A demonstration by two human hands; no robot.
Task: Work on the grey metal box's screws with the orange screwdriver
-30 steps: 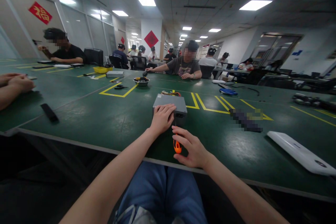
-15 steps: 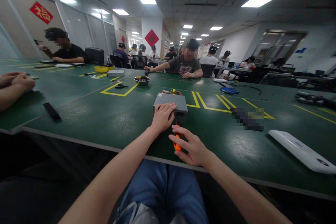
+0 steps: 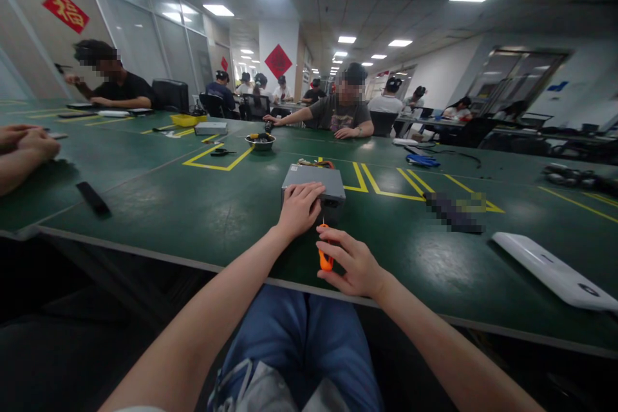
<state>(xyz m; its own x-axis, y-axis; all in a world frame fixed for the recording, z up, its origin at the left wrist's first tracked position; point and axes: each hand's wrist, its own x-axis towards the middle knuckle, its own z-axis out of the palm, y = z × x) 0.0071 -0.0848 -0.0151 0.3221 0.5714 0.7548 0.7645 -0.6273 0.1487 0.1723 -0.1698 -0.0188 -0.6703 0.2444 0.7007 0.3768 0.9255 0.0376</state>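
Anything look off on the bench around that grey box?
Nothing looks spilled or damaged. The one odd spot is the object to the right of the grey metal box: it's pixelated, so it can't be identified. Loose coloured wires also stick out behind the box, possibly just its leads.

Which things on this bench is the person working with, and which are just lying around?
In use: left hand on a grey metal box; right hand at an orange-handled screwdriver.
Lying about: metal bowl, scissors, black bar, white panel.
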